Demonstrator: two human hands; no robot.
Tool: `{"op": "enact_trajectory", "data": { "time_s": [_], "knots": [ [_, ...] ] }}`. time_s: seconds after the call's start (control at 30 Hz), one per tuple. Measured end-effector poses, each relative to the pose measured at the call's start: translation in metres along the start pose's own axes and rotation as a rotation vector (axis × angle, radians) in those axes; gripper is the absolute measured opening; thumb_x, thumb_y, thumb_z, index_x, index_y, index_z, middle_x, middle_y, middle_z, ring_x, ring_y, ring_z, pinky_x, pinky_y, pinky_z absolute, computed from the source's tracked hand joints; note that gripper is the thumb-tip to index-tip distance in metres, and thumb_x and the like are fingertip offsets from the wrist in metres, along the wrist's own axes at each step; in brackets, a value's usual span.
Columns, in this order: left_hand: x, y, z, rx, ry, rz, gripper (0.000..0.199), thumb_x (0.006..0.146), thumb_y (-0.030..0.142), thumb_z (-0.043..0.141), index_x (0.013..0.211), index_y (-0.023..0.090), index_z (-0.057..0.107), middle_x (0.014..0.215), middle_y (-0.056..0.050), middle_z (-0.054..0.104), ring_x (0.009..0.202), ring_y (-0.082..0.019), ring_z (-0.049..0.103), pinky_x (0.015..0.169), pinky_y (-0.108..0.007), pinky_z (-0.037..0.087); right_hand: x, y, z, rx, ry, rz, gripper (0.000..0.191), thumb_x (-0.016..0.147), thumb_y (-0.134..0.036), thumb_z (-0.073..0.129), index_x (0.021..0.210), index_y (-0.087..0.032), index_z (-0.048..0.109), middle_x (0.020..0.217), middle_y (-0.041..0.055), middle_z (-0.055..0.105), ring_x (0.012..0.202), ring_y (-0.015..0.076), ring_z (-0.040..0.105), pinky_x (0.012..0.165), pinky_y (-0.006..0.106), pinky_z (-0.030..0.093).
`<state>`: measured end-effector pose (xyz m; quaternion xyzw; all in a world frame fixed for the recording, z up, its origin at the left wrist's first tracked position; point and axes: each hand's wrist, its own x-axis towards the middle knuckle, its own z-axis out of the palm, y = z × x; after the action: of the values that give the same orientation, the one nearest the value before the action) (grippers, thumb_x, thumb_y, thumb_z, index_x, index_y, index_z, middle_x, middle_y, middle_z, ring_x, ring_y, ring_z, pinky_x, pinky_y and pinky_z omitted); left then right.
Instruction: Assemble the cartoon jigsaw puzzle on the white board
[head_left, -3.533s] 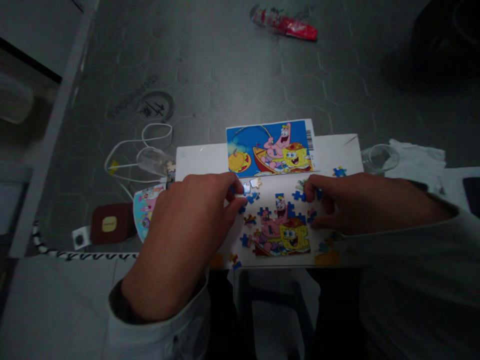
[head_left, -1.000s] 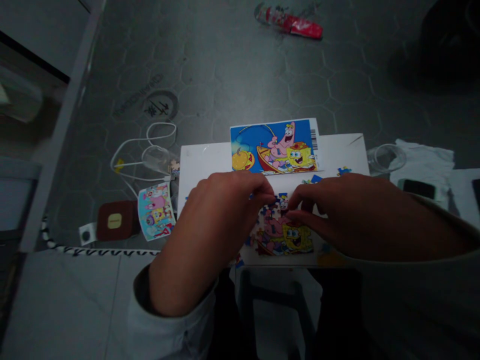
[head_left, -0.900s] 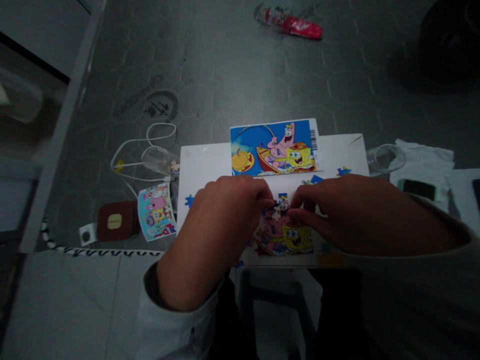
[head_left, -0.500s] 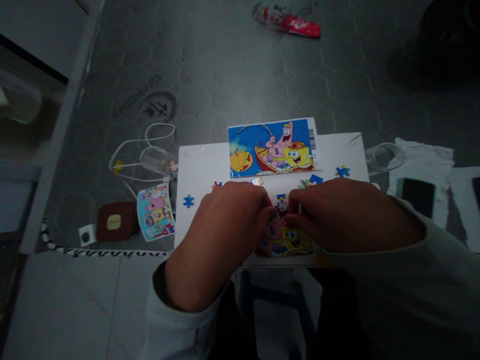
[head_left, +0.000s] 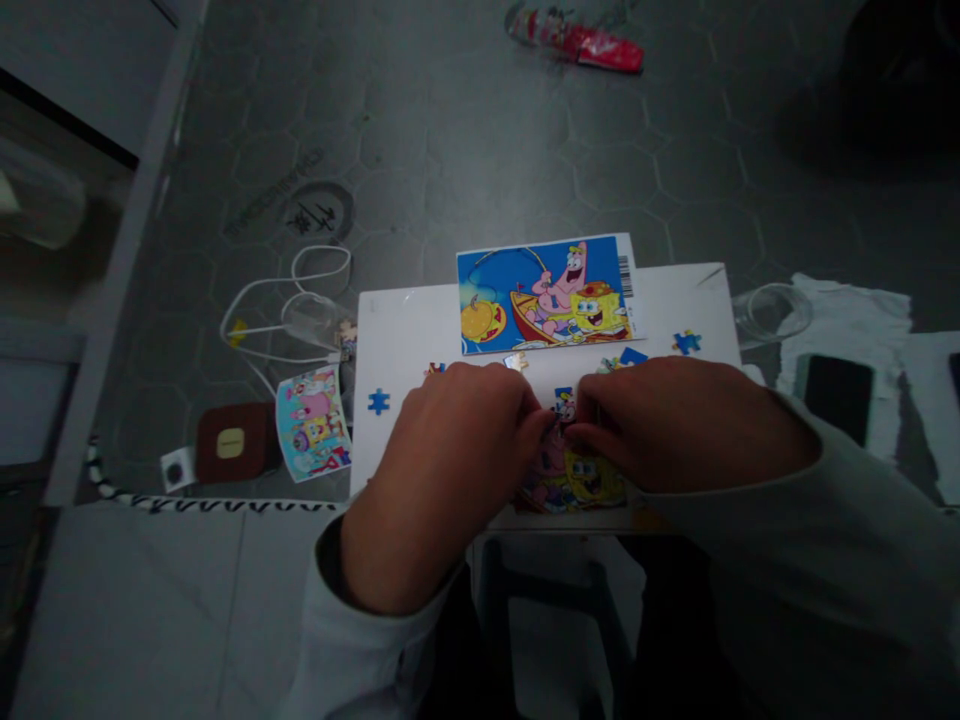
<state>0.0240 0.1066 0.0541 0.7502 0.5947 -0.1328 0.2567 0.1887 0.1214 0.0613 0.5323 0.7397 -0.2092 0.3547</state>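
A partly joined jigsaw puzzle [head_left: 592, 482] with a yellow and pink cartoon picture lies at the near edge of the white board, half covered by my hands. At its upper edge is a puzzle piece [head_left: 565, 400] in blue and pink with a cartoon face. My left hand [head_left: 476, 430] is closed, thumb and fingertips pinching at the left side of this piece. From the other side my right hand [head_left: 667, 420] pinches it too, fingers curled. The fingertips partly hide the piece. Beyond lies the reference picture card [head_left: 544, 295].
Loose puzzle pieces lie on the white board [head_left: 405, 330], among them a blue one [head_left: 379, 402] and another [head_left: 686, 342]. Left are a picture sheet [head_left: 313, 422], a brown box [head_left: 234, 443] and a white cable [head_left: 247, 285]. A phone [head_left: 836, 398] and clear cup [head_left: 772, 312] lie right.
Both hands stay at the same piece, with only slight shifts of the fingers. My right forearm has drawn in slightly to the left. The view has shifted a little.
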Motion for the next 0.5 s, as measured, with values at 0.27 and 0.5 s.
{"op": "enact_trajectory", "data": {
  "time_s": [0.27,0.5],
  "knots": [
    [-0.0002,0.0014,0.0,0.02,-0.014,-0.028,0.032,0.106,0.042,0.065,0.095,0.026,0.09,0.092,-0.01,0.088,0.088,-0.035,0.081,0.073,-0.043,0.047,0.0022,0.0015,0.0013,0.041,0.018,-0.001,0.038,0.107,-0.051,0.059,0.119,-0.026,0.085,0.107,0.0151,0.085,0.097,0.0323,0.079,0.073,0.04,0.049],
    [0.0017,0.0039,-0.0006,0.029,-0.021,-0.074,0.029,0.103,0.045,0.07,0.092,0.027,0.09,0.089,-0.008,0.086,0.083,-0.034,0.077,0.069,-0.042,0.043,0.0033,0.0013,0.0013,0.056,0.006,0.011,0.036,0.107,-0.049,0.059,0.118,-0.025,0.084,0.107,0.0149,0.084,0.096,0.0323,0.079,0.072,0.041,0.049]
  ]
}}
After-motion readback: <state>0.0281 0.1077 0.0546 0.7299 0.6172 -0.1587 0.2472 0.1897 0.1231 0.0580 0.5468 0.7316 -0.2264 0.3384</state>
